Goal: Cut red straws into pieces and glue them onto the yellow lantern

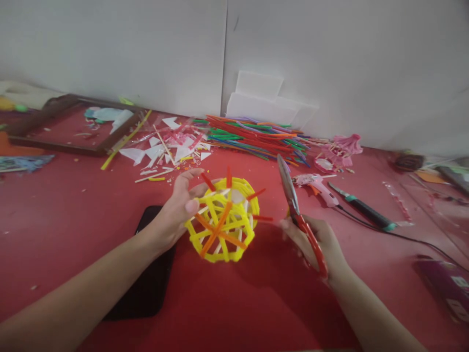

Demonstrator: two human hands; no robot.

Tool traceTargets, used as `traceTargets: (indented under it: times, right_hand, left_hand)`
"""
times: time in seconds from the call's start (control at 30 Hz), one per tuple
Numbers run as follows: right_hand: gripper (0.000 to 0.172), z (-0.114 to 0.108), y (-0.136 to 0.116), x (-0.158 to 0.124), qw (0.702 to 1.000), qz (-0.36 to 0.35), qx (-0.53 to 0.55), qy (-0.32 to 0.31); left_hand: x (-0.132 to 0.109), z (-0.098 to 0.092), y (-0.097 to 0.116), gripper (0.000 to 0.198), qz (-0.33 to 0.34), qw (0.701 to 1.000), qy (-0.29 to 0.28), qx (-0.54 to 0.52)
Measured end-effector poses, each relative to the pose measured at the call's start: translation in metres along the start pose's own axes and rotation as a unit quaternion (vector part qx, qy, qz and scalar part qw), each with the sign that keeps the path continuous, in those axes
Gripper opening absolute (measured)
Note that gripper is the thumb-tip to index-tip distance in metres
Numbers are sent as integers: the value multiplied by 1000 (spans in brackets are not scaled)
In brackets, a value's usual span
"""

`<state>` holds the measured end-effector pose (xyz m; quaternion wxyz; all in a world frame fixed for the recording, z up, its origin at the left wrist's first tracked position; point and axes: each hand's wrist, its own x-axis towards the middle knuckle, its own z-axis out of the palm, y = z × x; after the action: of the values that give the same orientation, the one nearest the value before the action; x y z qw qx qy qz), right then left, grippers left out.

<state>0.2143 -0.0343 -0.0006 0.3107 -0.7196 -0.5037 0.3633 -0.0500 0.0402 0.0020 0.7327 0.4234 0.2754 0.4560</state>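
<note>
My left hand (179,210) grips the left side of a small round basket-like frame (223,225) made of yellow pipe cleaners. Orange strips cross over its near face, and several short red ends stick out from its far and right sides. In my right hand (318,239) is a pair of scissors (298,210) with red handles, blades pointing up and away from me. The blades look closed and stand apart from the yellow frame, to its right. Part of my right hand's fingers is hidden behind the handles.
A black phone (150,283) lies under my left forearm. Behind are paper scraps (157,151), a pile of coloured pipe cleaners (256,137) and a brown wooden frame (58,142). To the right lie a pink glue gun (318,188), a black-and-teal tool (370,212) and a cable.
</note>
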Motion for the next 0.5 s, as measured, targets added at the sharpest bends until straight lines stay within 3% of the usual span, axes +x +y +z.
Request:
traceTargets:
  times: [0.07,0.17,0.3,0.5]
  right_hand:
    - [41,3,-2,1,999,28,29,-6]
    - [36,7,-8,0,996,12,60,-59]
    - [42,12,-13,-2,991,-8,90,-101]
    - [37,18,-10,0,988,26,141,-58]
  left_hand:
    - [-2,0,-2,76,-30,997,-64,0]
    - [-4,0,-6,80,-57,990,-131,-6]
    - [-4,-6,-14,82,-63,988,-139,-32]
    - [-9,-13,-21,89,-84,984,-155,-36]
